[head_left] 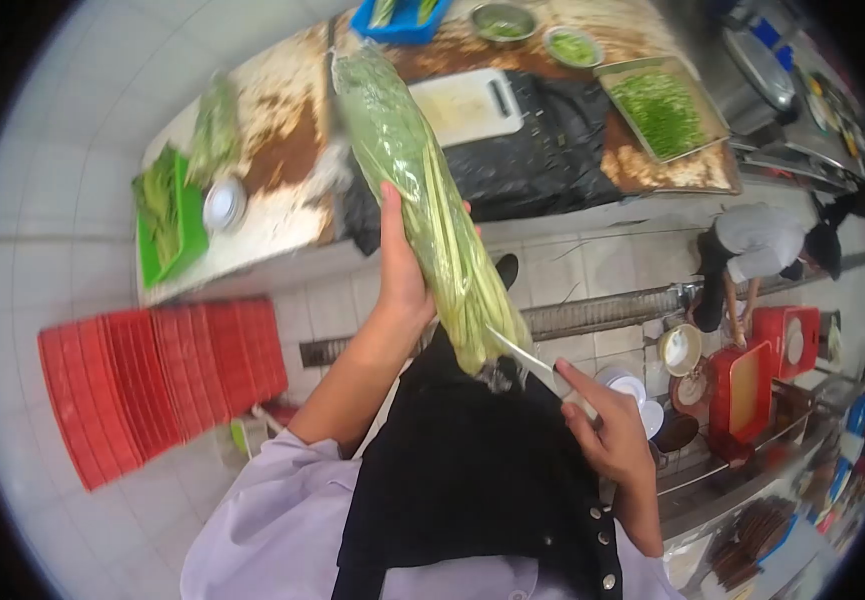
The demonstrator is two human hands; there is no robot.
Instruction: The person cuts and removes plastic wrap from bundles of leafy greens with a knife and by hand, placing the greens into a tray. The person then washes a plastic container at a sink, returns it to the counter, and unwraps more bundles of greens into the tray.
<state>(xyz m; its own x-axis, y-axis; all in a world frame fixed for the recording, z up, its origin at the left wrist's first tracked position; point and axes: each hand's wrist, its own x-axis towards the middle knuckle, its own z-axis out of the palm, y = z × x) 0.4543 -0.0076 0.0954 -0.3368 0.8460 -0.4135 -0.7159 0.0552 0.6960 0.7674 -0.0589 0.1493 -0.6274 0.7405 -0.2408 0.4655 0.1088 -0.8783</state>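
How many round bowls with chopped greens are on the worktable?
2: a metal bowl on the worktable, near the blue basin; a pale bowl to its right, near the tray. The wrapped bundle hides part of the worktable, so another may be hidden.

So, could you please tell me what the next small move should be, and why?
I would probably slit the bunched plastic at the near end of the bagged greens with the knife: the right hand holds its blade at that end, while the left hand grips them farther up, away from the blade.
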